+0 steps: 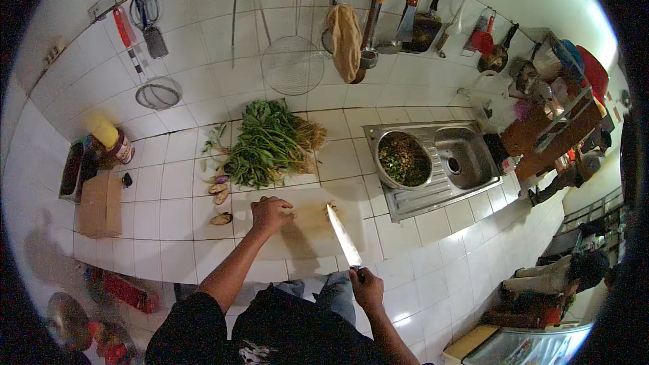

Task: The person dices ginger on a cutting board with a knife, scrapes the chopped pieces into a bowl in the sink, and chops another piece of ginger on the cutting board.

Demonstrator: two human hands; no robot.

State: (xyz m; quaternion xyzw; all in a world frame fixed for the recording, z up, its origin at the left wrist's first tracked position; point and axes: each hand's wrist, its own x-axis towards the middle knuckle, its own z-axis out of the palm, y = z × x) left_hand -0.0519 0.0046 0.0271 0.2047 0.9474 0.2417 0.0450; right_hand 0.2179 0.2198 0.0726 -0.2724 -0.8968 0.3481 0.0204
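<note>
My right hand [366, 286] is closed around the handle of a kitchen knife [344, 235], its blade pointing away over the right part of a pale cutting board [350, 228]. Small brown scraps [332, 207] lie by the blade's tip. Above the board's left part is my left hand [272, 214], fingers bent; whether it holds anything small cannot be told. Leafy greens with roots [268, 147] are heaped on the tiles behind the board. Left of the board lie several brownish root pieces [221, 219] and a purple shallot or similar bulb [220, 179].
A bowl of chopped greens [404, 159] stands on the drainboard beside a steel sink [459, 157]. A cardboard box [100, 205] and jar [121, 147] are at left. Strainers [293, 66] and other utensils hang on the wall. Other people [552, 276] are at the right.
</note>
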